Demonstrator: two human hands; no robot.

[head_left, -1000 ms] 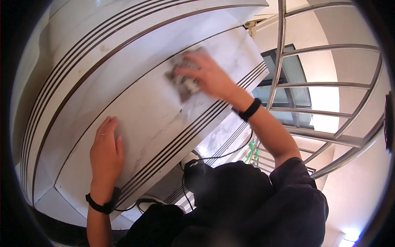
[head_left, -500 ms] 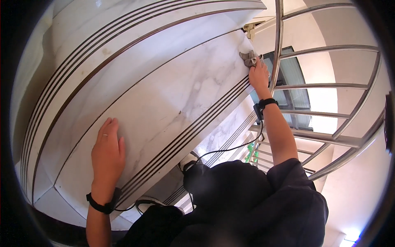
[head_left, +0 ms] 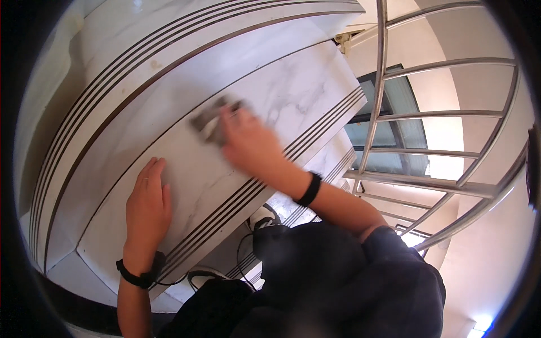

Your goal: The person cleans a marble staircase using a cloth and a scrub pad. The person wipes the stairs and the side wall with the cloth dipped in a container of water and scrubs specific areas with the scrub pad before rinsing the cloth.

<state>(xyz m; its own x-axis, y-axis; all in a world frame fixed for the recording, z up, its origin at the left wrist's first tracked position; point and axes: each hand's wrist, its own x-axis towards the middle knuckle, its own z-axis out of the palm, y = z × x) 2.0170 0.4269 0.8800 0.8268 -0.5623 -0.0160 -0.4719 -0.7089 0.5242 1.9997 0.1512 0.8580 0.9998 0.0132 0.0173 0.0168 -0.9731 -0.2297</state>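
Observation:
My right hand grips a crumpled grey-brown cloth over the middle of a white marbled stair tread. Motion smears both the cloth and the fingers around it. The cloth lies near the dark seam where the tread meets the riser. On the left part of the same tread, my left hand rests flat with its fingers stretched out and nothing in it. A black band circles each wrist.
Metal railings run along the right side of the stairs. A higher step with dark stripes curves across the upper left. Below the tread are my shoes and a thin black cable. A window shows beyond the railings.
My right hand has swept the cloth leftward from the tread's far right end by the railing to its middle. The left hand has stayed nearly still.

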